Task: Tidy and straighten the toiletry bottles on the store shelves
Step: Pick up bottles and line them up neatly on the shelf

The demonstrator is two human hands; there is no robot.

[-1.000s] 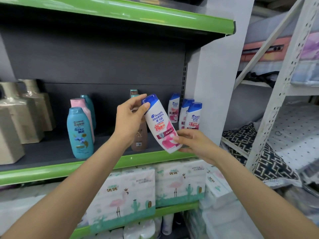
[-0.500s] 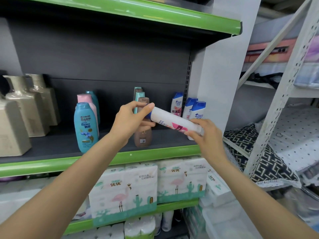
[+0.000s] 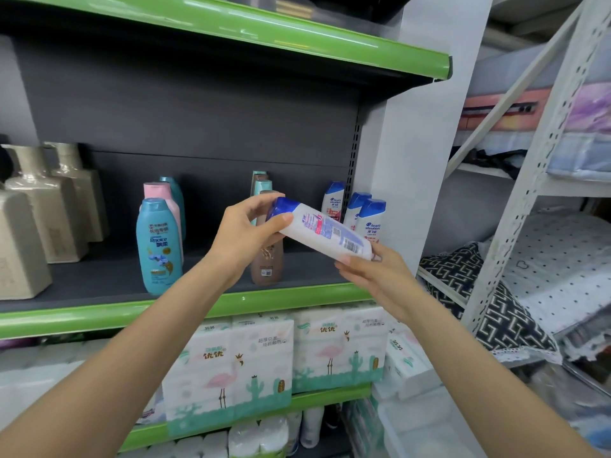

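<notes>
- Below the hands: tissue packs [image 3: 228,365] with a flamingo print sit on the lower shelf.
- Between the hands: a white bottle [image 3: 325,234] with a blue cap, held in the air in front of the shelf [image 3: 99,312], tilted with the cap end up and to the left; its back label with a barcode faces the camera.
- Left hand [image 3: 246,238]: fingers and thumb curled round the cap end.
- Right hand [image 3: 373,276]: fingers hold the bottle's base from beneath.
- Just behind the left hand: a brown bottle [image 3: 267,262] stands upright on the shelf.
- Behind the right hand: three matching bottles [image 3: 372,219] stand upright by the shelf's right end.
- Left of the left hand: a teal bottle [image 3: 158,246] stands upright, a pink one [image 3: 162,196] behind it.
- Far left: beige bottles [image 3: 39,219].
</notes>
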